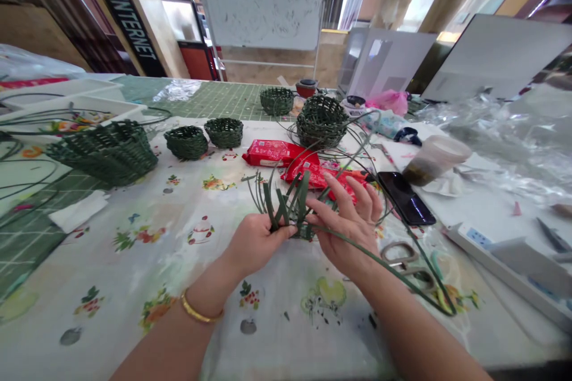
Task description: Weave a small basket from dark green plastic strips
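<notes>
Our left hand (254, 242) pinches the small basket (304, 230), strips upward, while the long strand (413, 289) trails rightward past our nearer right hand (346, 232), whose grip we cannot tell.

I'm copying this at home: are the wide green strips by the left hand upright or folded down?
Upright: the strips rise above the left hand, their tips pointing up.
</notes>
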Action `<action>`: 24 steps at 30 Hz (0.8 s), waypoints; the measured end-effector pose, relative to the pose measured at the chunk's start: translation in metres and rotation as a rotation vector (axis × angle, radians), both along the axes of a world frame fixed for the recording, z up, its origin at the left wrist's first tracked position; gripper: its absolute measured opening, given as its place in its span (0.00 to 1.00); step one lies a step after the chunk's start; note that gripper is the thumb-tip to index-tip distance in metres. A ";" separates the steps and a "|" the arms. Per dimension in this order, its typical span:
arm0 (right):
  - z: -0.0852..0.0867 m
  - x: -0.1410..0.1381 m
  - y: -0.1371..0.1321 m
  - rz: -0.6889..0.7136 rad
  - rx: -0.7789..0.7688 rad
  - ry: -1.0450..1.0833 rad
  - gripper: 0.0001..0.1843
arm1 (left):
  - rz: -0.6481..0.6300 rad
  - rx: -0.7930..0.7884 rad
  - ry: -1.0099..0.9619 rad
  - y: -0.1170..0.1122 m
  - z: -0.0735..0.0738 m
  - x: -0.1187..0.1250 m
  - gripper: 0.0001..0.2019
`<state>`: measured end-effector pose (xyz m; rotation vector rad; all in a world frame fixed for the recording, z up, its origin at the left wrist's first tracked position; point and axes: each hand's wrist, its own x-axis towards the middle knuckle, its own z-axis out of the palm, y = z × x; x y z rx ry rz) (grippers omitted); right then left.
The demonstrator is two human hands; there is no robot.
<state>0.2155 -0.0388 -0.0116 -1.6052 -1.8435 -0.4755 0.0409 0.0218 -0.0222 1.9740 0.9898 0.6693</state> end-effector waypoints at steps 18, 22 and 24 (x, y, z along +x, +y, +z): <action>0.013 0.006 -0.016 0.101 -0.317 -0.038 0.09 | 0.354 -0.087 -0.004 0.002 0.004 0.005 0.11; 0.028 -0.008 -0.045 0.429 -0.112 -0.019 0.10 | 0.326 -0.094 0.006 -0.002 0.000 0.008 0.11; 0.032 -0.011 -0.051 0.532 0.024 0.003 0.09 | 0.276 -0.083 -0.001 -0.003 -0.002 0.009 0.11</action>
